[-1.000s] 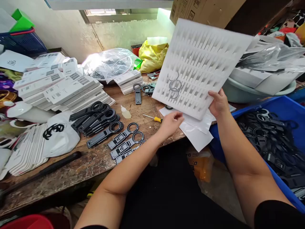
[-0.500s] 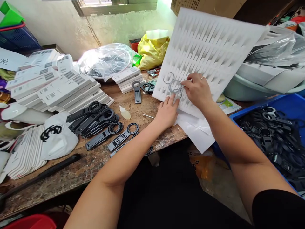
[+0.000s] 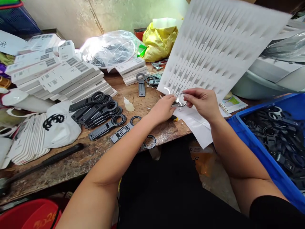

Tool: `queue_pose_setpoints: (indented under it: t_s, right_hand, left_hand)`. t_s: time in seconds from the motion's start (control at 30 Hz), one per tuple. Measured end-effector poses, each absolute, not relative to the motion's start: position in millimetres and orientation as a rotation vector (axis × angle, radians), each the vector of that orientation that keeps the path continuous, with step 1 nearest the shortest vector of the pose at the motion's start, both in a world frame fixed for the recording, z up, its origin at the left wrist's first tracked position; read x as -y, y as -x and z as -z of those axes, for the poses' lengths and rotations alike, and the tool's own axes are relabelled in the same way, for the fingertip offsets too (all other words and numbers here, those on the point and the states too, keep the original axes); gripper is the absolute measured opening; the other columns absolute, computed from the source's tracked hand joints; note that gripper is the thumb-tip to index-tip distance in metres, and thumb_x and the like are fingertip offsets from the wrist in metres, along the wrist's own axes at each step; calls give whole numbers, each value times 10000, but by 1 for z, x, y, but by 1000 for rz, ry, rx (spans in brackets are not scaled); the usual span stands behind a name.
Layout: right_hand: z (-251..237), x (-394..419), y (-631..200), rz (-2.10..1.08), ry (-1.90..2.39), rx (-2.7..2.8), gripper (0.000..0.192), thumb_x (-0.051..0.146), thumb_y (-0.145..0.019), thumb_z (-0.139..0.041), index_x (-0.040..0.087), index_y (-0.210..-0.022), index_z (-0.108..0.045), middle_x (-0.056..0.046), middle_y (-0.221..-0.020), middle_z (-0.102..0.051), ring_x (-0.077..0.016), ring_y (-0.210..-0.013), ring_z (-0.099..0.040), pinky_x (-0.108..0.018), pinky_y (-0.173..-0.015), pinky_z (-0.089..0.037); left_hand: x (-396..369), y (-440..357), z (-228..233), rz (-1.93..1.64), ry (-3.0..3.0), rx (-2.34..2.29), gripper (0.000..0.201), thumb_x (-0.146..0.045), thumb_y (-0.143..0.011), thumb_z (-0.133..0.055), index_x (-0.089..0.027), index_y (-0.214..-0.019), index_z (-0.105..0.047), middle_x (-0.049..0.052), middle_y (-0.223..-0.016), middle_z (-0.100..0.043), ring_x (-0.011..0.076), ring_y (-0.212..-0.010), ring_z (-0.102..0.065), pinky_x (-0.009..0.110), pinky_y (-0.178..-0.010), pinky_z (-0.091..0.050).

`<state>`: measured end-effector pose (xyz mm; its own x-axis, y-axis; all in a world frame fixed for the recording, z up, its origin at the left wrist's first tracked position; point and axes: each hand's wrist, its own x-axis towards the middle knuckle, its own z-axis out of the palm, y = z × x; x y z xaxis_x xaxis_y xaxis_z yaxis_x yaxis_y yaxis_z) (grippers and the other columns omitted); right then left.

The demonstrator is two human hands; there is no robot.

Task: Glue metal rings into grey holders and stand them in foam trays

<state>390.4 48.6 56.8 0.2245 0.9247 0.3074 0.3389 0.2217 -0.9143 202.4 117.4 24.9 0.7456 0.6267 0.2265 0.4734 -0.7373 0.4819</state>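
Fingertips of both hands, left hand [image 3: 164,109] and right hand [image 3: 202,101], pinch thin metal rings [image 3: 177,102] beside the slotted foam sheet [image 3: 221,47]; a light, steady grip seems wise.

both hands, left hand [image 3: 164,109] and right hand [image 3: 202,102], pinching thin metal rings [image 3: 177,101] off the tilted white foam sheet [image 3: 219,47], black parts in blue bin [image 3: 252,133]

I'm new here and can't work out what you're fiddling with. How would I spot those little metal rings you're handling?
Find the big white slotted foam sheet leaning over the wooden table. At its lower edge the left hand and right hand meet, pinching thin silver metal rings. Unlike the thick black plastic ring-ended parts lying nearby, these are bare, shiny wire-thin loops.
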Motion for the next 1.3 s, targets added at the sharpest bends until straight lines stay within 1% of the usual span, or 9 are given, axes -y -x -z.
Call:
queue_pose_setpoints:
  t_s: [0.2,0.3,0.4,0.53,0.6,0.77,0.83,1.0,1.3]
  right_hand:
    - [-31,-49,-371,-846,1390,1277,369,435,-744,-879,155,-983,-851,-7,-657,-693,-101,-506,-569,-255,-492,-496]
    - [-30,-40,-369,-825,1433,1305,362,441,-769,-863,168,-1007,-860,0,-621,-677,-119,-533,-584,-267,-530,-514]
    - [-35,-18,-356,-862,1407,1424,302,410,-821,-831,203,-1038,-872,-18,-706,-729,-133,-579,-610,-285,-574,-530]
    - [-34,15,-320,-1177,1321,1501,308,379,-858,-820,235,-1129,-844,-37,-874,-788,-139,-640,-659,-284,-599,-563]
    - [-26,26,-301,-1365,1282,1373,362,392,-840,-852,218,-1153,-800,-24,-844,-775,-130,-622,-663,-275,-589,-574]
    - [-3,31,-267,-1556,1234,1087,385,468,-746,-926,186,-939,-747,-16,-773,-751,-140,-618,-689,-278,-590,-586]
    - [2,27,-263,-1457,1278,1154,359,468,-766,-906,188,-953,-783,-28,-795,-765,-146,-633,-686,-293,-612,-587]
    - [8,15,-266,-1039,1396,1564,222,372,-898,-766,223,-1028,-869,-49,-818,-780,-171,-674,-671,-314,-620,-527]
    - [22,26,-250,-629,1434,1834,191,280,-982,-677,266,-1019,-863,-50,-844,-801,-205,-719,-728,-351,-717,-603]
  left_hand:
    - [-127,-180,-22,-419,-2558,-750,412,-103,-952,-558,-121,-1333,-713,154,-1510,-667,271,-1447,-599,429,-1266,-441]
    - [-116,-164,-31,-505,-2467,-779,356,-108,-951,-560,-165,-1238,-762,111,-1375,-753,255,-1325,-675,432,-1200,-498]
    - [-84,-137,-42,-637,-2182,-883,276,-230,-989,-584,-187,-1172,-786,69,-1132,-815,220,-1017,-748,360,-949,-594]
    - [-25,-98,-41,-555,-1836,-957,265,-324,-952,-641,-179,-750,-731,-2,-648,-691,139,-614,-630,239,-606,-495]
    - [0,-84,-32,-634,-1539,-1063,280,-378,-943,-668,-173,-761,-723,0,-636,-686,116,-538,-597,223,-537,-473]
    - [36,-63,-7,-864,-1196,-1188,321,-458,-952,-699,-163,-840,-759,34,-715,-736,125,-560,-642,229,-520,-523]
    - [40,-55,-1,-928,-1429,-1257,250,-395,-977,-689,-172,-926,-789,45,-799,-774,138,-622,-678,258,-593,-576]
    - [39,-29,17,-1092,-2227,-1234,192,-193,-1036,-629,-193,-1167,-769,91,-1086,-815,215,-1018,-750,389,-956,-624]
    - [38,-21,41,-951,-2522,-1067,317,-110,-1040,-582,-219,-1314,-695,118,-1226,-790,252,-1177,-724,467,-1050,-605]
